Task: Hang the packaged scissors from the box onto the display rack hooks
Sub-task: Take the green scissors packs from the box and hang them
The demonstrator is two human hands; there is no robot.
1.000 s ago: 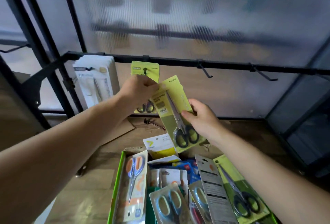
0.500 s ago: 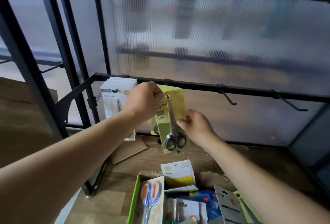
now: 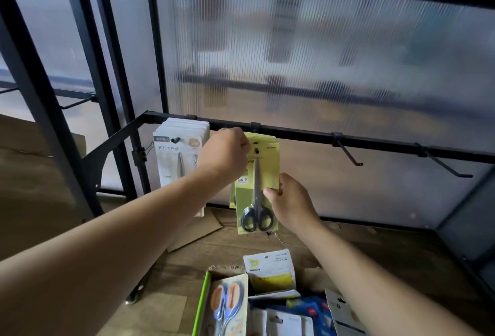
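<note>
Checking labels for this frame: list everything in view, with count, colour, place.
yellow-green scissors pack: one, black-handled scissors, at middle hook, gripped by both hands
second yellow-green pack: one, behind it
white packs: a stack, left hook
empty hooks: two, black, rail right of packs
rail: one, black, across rack
box: one, green edge, bottom, holds assorted packs
orange-blue scissors pack: one, in box, left side
cardboard piece: one, brown, floor
left hand: pinches pack top
right hand: pinches pack's right edge
</note>
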